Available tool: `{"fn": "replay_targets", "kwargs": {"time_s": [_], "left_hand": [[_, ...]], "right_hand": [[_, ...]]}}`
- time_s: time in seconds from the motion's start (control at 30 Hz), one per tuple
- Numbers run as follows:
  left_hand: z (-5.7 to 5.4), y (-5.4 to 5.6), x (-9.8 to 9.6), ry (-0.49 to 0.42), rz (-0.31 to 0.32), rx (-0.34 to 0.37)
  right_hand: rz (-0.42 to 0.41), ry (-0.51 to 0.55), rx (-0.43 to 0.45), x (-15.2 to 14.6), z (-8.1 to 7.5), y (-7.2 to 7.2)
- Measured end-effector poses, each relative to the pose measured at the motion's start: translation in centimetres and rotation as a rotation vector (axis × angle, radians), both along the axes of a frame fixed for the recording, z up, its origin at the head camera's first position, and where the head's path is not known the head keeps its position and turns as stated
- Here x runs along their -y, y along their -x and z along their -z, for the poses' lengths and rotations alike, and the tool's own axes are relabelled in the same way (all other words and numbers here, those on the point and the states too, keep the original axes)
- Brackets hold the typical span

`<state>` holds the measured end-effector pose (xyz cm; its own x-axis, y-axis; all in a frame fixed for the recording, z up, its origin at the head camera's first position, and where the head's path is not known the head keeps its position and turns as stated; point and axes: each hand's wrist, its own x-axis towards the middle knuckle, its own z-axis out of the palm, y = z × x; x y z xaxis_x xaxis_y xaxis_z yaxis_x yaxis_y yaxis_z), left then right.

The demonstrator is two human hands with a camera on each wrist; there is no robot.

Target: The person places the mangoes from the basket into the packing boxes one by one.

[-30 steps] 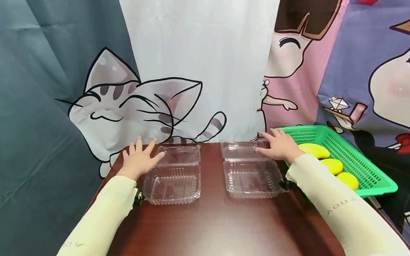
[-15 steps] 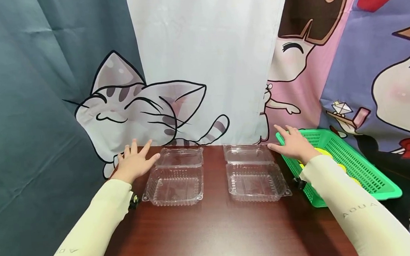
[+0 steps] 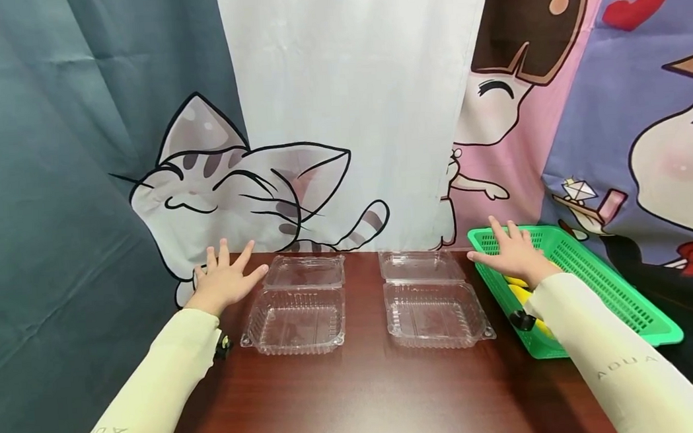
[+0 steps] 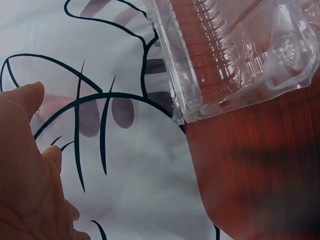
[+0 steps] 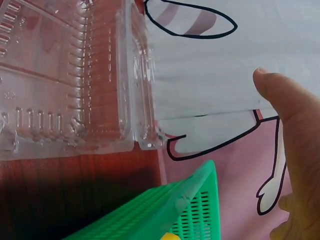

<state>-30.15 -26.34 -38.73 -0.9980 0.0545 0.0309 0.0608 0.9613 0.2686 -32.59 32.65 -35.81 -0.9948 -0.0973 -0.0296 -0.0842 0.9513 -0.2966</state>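
Note:
My left hand (image 3: 224, 283) is spread open in the air, left of a clear plastic clamshell box (image 3: 296, 320). Its fingers and thumb hold nothing. A second clear clamshell box (image 3: 434, 313) lies to the right; both boxes have their lids folded back toward the curtain. Over the left part of a green basket (image 3: 615, 286) hovers my right hand (image 3: 518, 259), fingers apart and nothing in its grasp. Yellow oblong fruits (image 3: 519, 294) lie in the basket, partly hidden by the right hand and sleeve. The right wrist view shows the basket's rim below the right thumb (image 5: 280, 92).
All of it stands on a dark red-brown wooden table (image 3: 369, 394). A printed curtain (image 3: 344, 77) with cartoon figures hangs right behind the table's far edge. The basket sits at the table's right side.
My right hand has moved right, from over the right box's lid to above the basket. The left hand has drifted slightly left, away from the left box. The camera view has shifted a little.

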Motion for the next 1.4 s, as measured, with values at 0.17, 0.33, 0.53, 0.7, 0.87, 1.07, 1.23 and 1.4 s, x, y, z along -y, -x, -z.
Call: {"fn": "replay_targets", "kwargs": {"time_s": [0.17,0.33,0.53,0.7,0.87,1.07,1.23,1.4], "left_hand": [[0.1,0.0,-0.2,-0.012,-0.006,-0.022],[0.0,-0.2,-1.9,-0.036,0.014,-0.09],[0.4,-1.2,-6.3,-0.09,0.071,-0.142],[2.9,-2.5,-7.8,-0.05,0.113,-0.171],[6.4,-3.2,-7.2,-0.047,0.076,-0.06],[9.3,-3.5,-5.9,-0.02,0.029,0.042],[10.5,-3.6,-4.0,0.014,0.01,0.026],[10.5,-4.2,-0.2,0.016,-0.002,0.013]], "right_hand": [[0.018,-0.013,-0.009,-0.5,-0.1,-0.2],[-0.004,0.032,-0.069,-1.2,-0.1,-0.1],[-0.092,0.121,-0.243,1.5,0.5,-0.6],[-0.156,0.115,-0.296,6.5,4.3,-2.0],[-0.097,0.011,-0.182,8.8,9.5,-3.5],[-0.05,-0.024,-0.072,8.6,12.9,-3.9],[-0.041,-0.041,-0.066,9.7,13.5,-3.7],[-0.027,-0.044,-0.058,13.1,13.3,-3.5]]}}
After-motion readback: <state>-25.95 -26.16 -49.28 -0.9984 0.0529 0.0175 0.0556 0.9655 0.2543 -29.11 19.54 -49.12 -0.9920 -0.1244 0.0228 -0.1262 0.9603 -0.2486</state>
